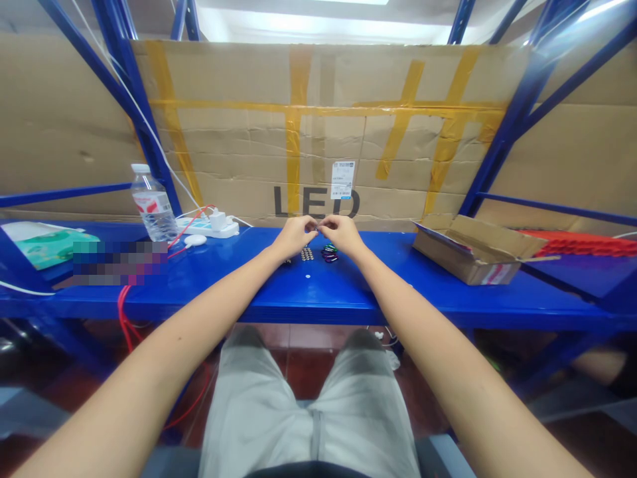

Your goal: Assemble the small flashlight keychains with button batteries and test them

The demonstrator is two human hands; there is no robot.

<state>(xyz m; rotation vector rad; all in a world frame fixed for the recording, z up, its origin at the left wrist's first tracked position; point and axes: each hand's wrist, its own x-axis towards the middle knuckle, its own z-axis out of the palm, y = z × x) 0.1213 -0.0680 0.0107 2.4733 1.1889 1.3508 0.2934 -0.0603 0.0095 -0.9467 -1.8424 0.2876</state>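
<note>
Over the middle of the blue table (348,292), my left hand (297,234) and my right hand (342,232) meet fingertip to fingertip. Both hands are closed in a pinch around something small and dark, too tiny to make out. Just below them lies a group of small silvery pieces (307,253) set out in rows. Beside it, under my right hand, is a little pile of shiny purple and green pieces (330,253). A small white round piece (308,276) rests nearer the table's front edge. A few more small bits lie partly hidden by my left hand.
An open cardboard box (462,252) stands at the right, by red stacked material (587,242). On the left are a water bottle (153,206), a white power strip (213,228), red cables (124,312) and a green packet (50,247). Large taped cardboard (239,159) closes off the back.
</note>
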